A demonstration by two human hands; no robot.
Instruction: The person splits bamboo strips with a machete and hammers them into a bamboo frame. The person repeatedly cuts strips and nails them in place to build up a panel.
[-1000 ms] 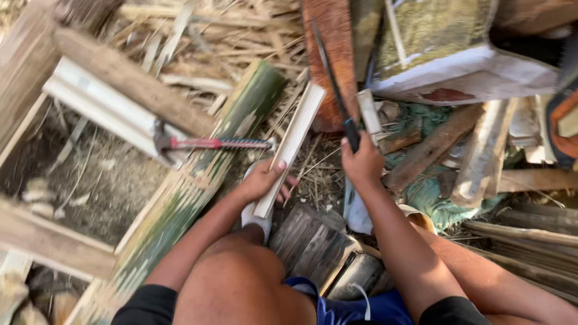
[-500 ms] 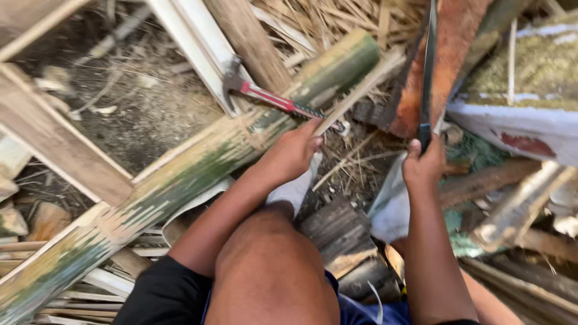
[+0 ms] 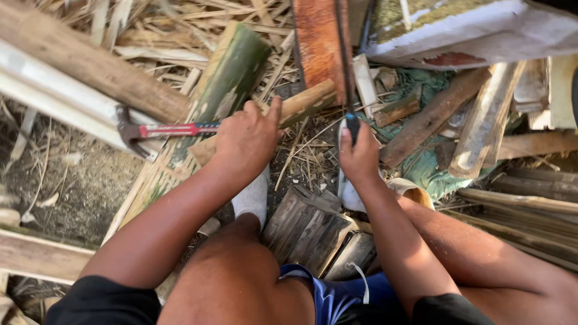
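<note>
- My left hand is curled down over a short split piece of pale wood, fingers and thumb wrapped on it and holding it against the ground; the piece runs slantwise from lower left to upper right, its far end poking out past my thumb toward the rusty plank.
- My right hand is closed in a fist round the handle of a long dark blade; the blade stands nearly straight up the picture from my fist, its length lying across the rusty brown plank; whether its edge touches the pale wood I cannot tell.
- A red-handled claw hammer lies just left of my left hand, its dark head on the white strip and its handle pointing toward my knuckles; I am not holding it; the handle's near end is hidden behind my hand.
- A thick green bamboo culm runs slantwise under the hammer handle and beside my left wrist; a round brown pole lies above the white strip.
- Below my hands sits a weathered grey block of slats, between my knees; a white-socked foot rests just left of it.
- To the right, rough timber offcuts lie over a patch of green netting; a white-edged slab fills the top right corner; dry straw and splinters cover the ground behind.
</note>
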